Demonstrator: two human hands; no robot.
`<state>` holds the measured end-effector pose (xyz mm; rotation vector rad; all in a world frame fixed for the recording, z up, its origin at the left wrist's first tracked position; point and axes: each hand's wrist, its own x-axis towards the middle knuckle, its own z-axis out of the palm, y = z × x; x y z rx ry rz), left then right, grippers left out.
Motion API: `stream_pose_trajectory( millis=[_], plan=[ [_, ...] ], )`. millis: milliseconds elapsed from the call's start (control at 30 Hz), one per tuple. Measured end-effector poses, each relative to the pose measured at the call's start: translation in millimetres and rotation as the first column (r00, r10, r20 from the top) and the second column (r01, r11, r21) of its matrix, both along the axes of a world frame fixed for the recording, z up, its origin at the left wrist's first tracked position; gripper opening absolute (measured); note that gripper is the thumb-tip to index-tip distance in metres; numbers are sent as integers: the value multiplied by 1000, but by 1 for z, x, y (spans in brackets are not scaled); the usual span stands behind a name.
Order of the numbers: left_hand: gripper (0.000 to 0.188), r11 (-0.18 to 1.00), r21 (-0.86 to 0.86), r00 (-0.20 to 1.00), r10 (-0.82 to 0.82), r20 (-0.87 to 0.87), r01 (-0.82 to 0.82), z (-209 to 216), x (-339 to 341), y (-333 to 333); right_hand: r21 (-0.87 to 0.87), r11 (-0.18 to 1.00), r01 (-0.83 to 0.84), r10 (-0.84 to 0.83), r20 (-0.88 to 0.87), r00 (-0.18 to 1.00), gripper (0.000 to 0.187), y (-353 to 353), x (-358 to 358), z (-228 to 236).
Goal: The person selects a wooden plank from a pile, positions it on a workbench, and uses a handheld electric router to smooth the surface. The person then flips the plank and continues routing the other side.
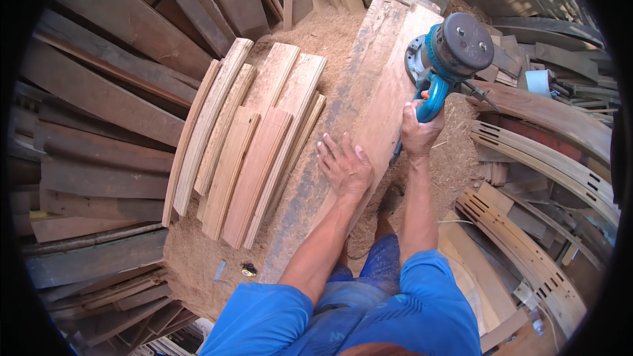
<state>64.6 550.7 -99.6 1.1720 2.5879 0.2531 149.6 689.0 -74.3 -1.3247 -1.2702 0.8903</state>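
My right hand (421,135) is closed round the teal handle of a router (459,45) with a dark round top. The router sits at the far right part of a reddish plank (386,102), which lies along a worn, dusty bench (346,102). My left hand (346,168) lies flat with its fingers spread, at the plank's left edge; it holds nothing. To its left, several pale wood pieces with shaped edges (264,138) lie side by side over sawdust. The router's cutter is hidden from view.
Thick sawdust (198,264) surrounds the bench. A small yellow and black tape measure (249,269) lies at the lower left. Stacked boards (112,92) line the left side. Curved slotted wood pieces (521,244) and offcuts crowd the right. A cord (486,94) trails from the router.
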Motion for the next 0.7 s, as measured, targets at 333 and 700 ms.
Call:
stream_pose_trajectory(
  millis=[333, 700],
  plan=[
    [55, 1000, -10, 1000, 2, 16, -2, 1, 2, 1, 105, 994, 23, -32, 88, 996, 35, 74, 12, -16],
    [54, 1000, -27, 1000, 1, 4, -1, 1, 1, 2, 108, 994, 11, -15, 34, 999, 40, 170, 24, -25]
  ],
)
